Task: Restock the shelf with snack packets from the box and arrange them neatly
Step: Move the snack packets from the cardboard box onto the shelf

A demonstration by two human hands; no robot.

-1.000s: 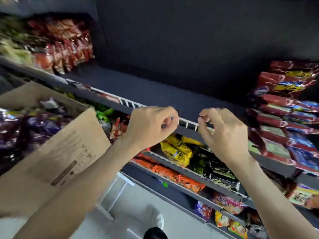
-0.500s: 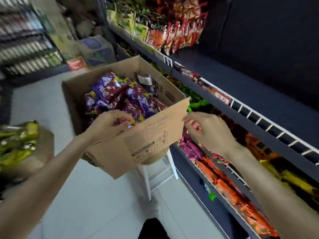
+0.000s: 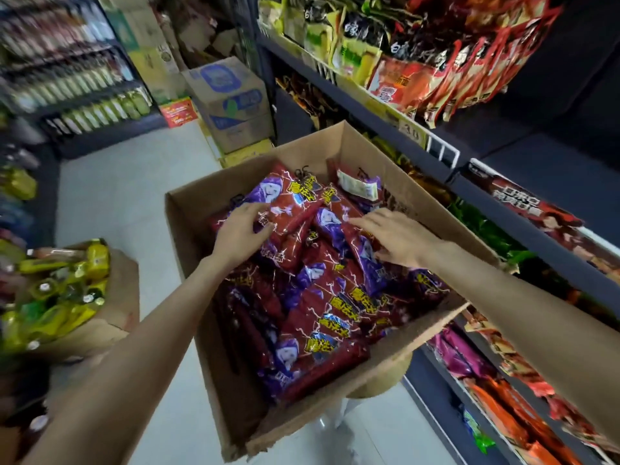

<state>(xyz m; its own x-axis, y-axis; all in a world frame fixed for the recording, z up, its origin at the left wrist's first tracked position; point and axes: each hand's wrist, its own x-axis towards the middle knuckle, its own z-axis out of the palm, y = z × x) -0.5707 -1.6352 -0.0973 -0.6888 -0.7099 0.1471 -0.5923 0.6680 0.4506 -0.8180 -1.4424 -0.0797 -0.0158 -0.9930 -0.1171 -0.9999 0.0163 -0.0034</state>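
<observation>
An open cardboard box (image 3: 188, 239) stands in the aisle beside the shelf, full of red and purple snack packets (image 3: 332, 307). My left hand (image 3: 240, 231) reaches into the box's far left part, thumb and fingers pinching the edge of the top snack packet (image 3: 288, 204). Fingers spread, my right hand (image 3: 397, 238) lies flat on the packets at the box's far right side and grips nothing. To the right, the dark shelf (image 3: 550, 172) has a bare stretch next to a row of red packets (image 3: 436, 78).
The box rests on a pale stool (image 3: 379, 380). A second carton with yellow-green bottles (image 3: 63, 293) sits at the left. Stacked cartons (image 3: 231, 102) block the aisle's far end. Lower shelves (image 3: 503, 397) on the right hold more packets. Light floor lies between.
My view swung from the shelf rail down to the box. Both hands left the rail and the box's near edge and went into the box onto the packets.
</observation>
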